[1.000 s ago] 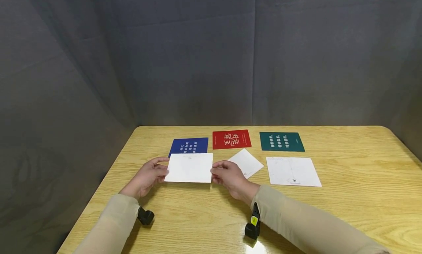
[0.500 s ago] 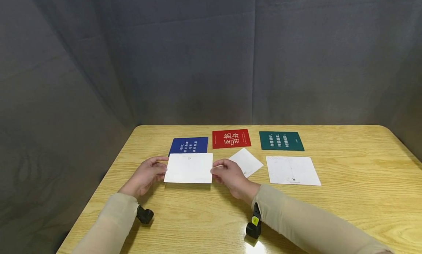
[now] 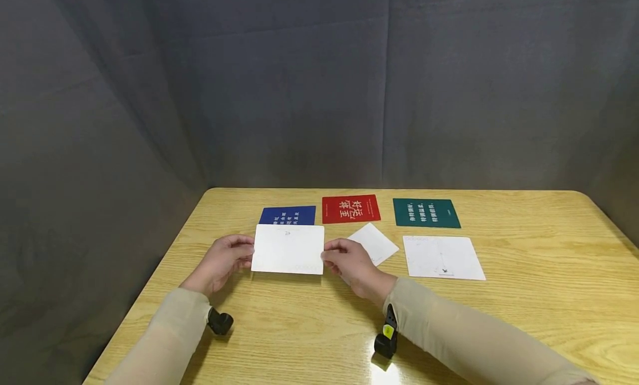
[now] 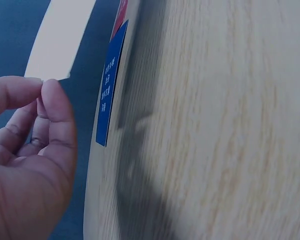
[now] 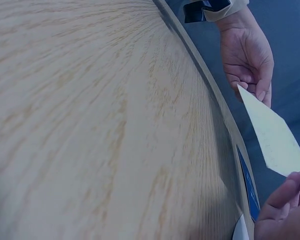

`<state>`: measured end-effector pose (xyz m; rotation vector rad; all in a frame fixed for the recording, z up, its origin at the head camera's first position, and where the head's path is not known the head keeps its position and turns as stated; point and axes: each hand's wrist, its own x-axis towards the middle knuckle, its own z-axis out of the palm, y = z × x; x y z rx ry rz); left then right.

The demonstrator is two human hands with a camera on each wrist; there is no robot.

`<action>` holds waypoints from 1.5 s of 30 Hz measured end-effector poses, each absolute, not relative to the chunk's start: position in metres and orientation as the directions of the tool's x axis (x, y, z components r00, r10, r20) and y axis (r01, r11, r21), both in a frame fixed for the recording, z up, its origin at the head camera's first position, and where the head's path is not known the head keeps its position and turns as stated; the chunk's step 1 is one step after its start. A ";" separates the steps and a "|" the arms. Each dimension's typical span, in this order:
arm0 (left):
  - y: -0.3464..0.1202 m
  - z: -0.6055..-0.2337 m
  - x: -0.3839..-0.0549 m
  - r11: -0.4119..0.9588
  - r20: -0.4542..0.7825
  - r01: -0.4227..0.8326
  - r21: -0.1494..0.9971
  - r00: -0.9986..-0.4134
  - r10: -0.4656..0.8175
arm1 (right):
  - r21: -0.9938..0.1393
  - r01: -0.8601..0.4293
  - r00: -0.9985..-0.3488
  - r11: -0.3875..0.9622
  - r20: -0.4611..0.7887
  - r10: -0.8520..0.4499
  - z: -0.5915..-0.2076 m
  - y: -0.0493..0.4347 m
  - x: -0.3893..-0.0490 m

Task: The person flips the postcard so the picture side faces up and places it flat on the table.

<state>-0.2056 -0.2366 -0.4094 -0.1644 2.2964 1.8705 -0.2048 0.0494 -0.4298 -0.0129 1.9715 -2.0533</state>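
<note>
A white postcard (image 3: 288,251) with faint print is held up above the table between both hands. My left hand (image 3: 222,263) pinches its left edge between thumb and fingertip; the left wrist view shows this pinch at the card's corner (image 4: 55,55). On the opposite edge, my right hand (image 3: 355,266) pinches the card with thumb and fingers. Behind the held card lies a blue card (image 3: 289,214) with white characters, its lower part hidden. A smaller white card (image 3: 375,243) lies just beyond the right hand, partly covered by it.
Farther back on the wooden table (image 3: 299,329) lie a red card (image 3: 351,209) and a green card (image 3: 426,213), both with white lettering. Right of the hands is another white card (image 3: 443,257) with a small dark mark. A grey curtain (image 3: 299,96) hangs behind the table.
Both hands have raised the white postcard slightly and tipped it a little, so it covers more of the blue card. The cards on the table stay in place.
</note>
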 end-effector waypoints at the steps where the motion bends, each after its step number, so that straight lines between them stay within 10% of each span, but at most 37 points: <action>1: -0.236 -0.409 -0.206 0.205 -0.203 -0.193 0.959 -0.979 0.028 | -0.978 0.206 -0.957 -0.017 -0.198 -0.213 -0.430 0.049 -0.205; 45: -0.239 -0.406 -0.202 0.213 -0.140 -0.119 0.970 -0.986 0.089 | -0.953 0.283 -0.922 -0.107 -0.239 -0.306 -0.426 0.052 -0.211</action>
